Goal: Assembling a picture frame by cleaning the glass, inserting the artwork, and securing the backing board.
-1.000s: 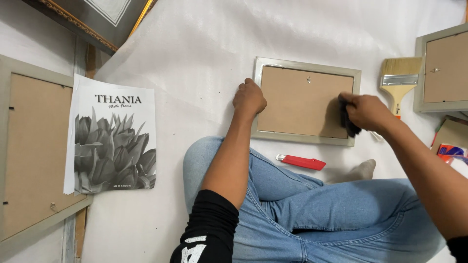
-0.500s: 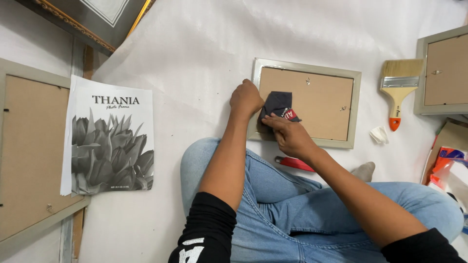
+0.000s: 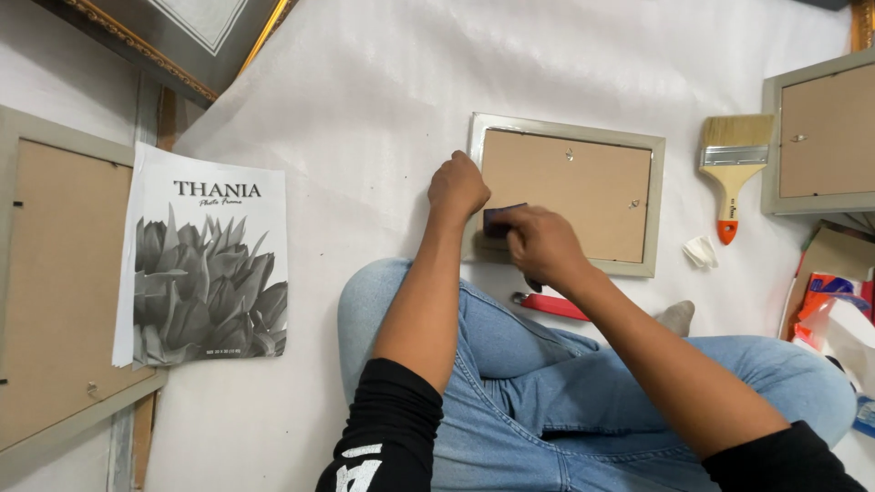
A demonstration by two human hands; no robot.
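Dark cloth (image 3: 504,220) gripped in right hand (image 3: 544,246), pressed on frame (image 3: 567,193) backing's near-left corner, left hand (image 3: 458,187) clenched, steadying.

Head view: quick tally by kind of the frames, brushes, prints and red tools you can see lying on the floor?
Picture frames: 4, the small grey frame under both hands, one at left, one at right, one ornate at top
Paintbrush: 1
Printed plant sheet: 1
Red-handled tool: 1
Total: 7
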